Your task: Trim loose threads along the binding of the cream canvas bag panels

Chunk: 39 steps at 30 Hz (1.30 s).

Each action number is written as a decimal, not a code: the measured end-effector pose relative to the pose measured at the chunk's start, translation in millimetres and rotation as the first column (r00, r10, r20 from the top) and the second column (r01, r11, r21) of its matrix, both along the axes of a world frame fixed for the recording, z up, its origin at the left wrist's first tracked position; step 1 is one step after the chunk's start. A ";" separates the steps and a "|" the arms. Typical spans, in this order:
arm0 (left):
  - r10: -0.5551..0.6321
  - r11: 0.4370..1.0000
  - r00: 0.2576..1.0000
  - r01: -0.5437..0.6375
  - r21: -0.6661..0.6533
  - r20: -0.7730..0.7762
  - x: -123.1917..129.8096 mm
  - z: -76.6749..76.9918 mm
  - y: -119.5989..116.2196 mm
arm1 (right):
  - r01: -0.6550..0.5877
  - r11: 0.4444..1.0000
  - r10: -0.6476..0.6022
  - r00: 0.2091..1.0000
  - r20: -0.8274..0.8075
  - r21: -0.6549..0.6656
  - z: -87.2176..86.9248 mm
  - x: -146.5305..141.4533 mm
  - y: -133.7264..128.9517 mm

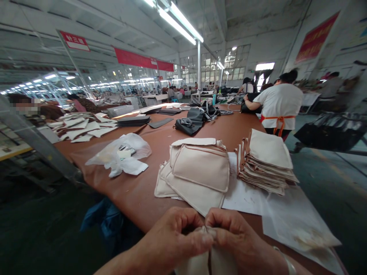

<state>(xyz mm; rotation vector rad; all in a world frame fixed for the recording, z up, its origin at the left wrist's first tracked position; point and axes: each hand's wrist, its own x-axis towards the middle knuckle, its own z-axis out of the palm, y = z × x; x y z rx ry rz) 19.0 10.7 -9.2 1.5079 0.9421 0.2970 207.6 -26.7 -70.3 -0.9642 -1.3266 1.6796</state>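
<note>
By the near edge of the brown surface (137, 198), the left hand (172, 233) and right hand (239, 233) pinch a pale piece (195, 265) between thumbs and fingers. Its dark line points toward the wearer; its long axis is cut off below. Leftward, a crumpled translucent bag (141, 144) has small flat items (125, 153) in or on it.

On table (134, 193): plastic bag (129, 151) left, panel pile (199, 167) middle, panel stack (269, 151) right; held piece (223, 263) before pile
</note>
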 end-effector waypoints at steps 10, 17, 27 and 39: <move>0.033 0.997 0.997 -0.038 -0.073 -0.070 2.8 -1.0 -3.2 | 0.014 0.998 -0.018 0.996 -0.082 -0.060 1.7 -5.4 -5.2; 0.036 0.983 0.999 -0.039 -0.179 -0.023 1.3 -4.3 -0.2 | 0.022 0.995 -0.027 0.999 -0.046 -0.100 7.0 -3.6 -4.6; 0.029 0.982 0.964 0.022 0.189 -0.265 3.6 14.0 1.5 | -0.006 0.996 -0.014 0.973 0.230 0.087 12.1 -4.1 7.8; -0.007 1.000 0.997 0.009 0.027 -0.074 -4.4 -6.4 10.1 | 0.065 0.997 -0.071 0.959 0.275 0.032 7.8 -8.8 7.2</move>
